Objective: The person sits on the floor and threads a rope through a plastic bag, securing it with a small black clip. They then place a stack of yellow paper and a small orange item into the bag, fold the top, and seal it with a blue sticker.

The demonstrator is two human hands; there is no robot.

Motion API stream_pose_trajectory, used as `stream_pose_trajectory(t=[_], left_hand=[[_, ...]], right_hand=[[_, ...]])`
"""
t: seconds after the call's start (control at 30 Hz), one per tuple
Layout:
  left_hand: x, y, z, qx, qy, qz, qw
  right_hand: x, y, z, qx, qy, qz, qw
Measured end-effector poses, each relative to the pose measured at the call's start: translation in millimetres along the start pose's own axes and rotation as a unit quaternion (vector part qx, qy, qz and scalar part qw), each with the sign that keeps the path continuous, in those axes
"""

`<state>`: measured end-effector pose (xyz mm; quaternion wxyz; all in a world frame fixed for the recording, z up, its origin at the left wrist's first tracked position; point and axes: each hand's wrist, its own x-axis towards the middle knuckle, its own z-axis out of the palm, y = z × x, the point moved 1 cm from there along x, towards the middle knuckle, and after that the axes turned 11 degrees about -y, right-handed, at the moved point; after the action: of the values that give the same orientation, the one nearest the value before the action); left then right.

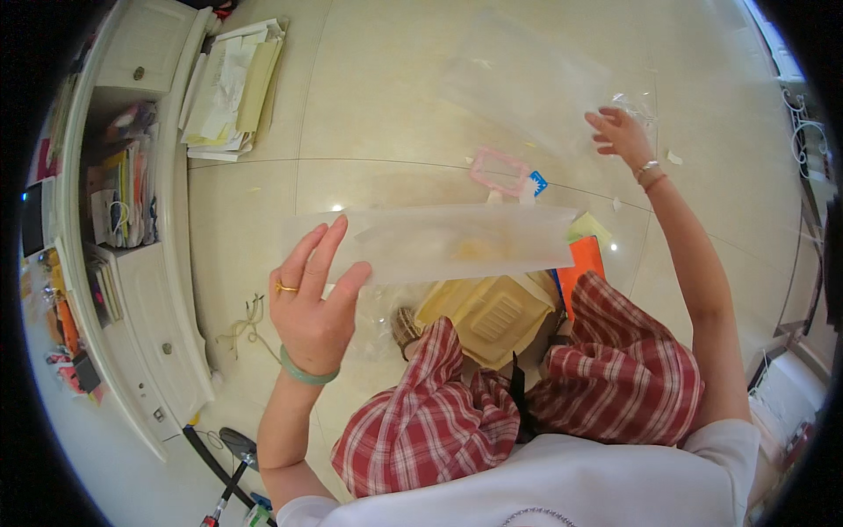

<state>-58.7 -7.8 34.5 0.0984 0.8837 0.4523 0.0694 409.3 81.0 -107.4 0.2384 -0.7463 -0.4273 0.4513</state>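
Note:
My left hand (pixel 314 303), with a gold ring and a green bangle, grips one end of a long, folded translucent plastic sheet (pixel 457 237). That sheet stretches rightward above my knees. Out at the far right, my right hand (pixel 622 136) reaches over the floor with its fingers apart. Beside its fingertips lies another faint translucent sheet (pixel 527 79), hard to make out against the tiles. Crinkled clear plastic (pixel 637 105) shows just behind that hand.
A yellow plastic basket (pixel 483 316) sits between my feet, an orange folder (pixel 587 263) beside it. Ahead lie a pink frame (pixel 500 171) and a blue card (pixel 537 183). Stacked papers (pixel 237 88) lie far left near a white cabinet (pixel 140 290). String (pixel 246 327) trails on the floor.

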Motion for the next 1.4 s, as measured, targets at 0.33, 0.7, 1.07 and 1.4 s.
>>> stream_pose_trajectory(t=[0.33, 0.7, 1.07, 1.4], left_hand=[[44.6, 21.1, 2.5, -0.042, -0.118, -0.023, 0.992], [54.9, -2.4, 34.1, -0.049, -0.081, 0.051, 0.994], [45.4, -14.9, 39.4, -0.01, 0.033, 0.03, 0.999], [19.3, -20.1, 51.0, -0.031, 0.06, -0.052, 0.996]], right_hand=[[50.8, 61.9, 30.2, 0.259, -0.104, 0.108, 0.954], [-70.8, -106.7, 13.7, 0.496, -0.224, -0.179, 0.82], [-68.3, -134.4, 57.8, 0.225, -0.372, -0.173, 0.884], [-68.1, -149.3, 18.8, 0.024, -0.33, -0.223, 0.917]])
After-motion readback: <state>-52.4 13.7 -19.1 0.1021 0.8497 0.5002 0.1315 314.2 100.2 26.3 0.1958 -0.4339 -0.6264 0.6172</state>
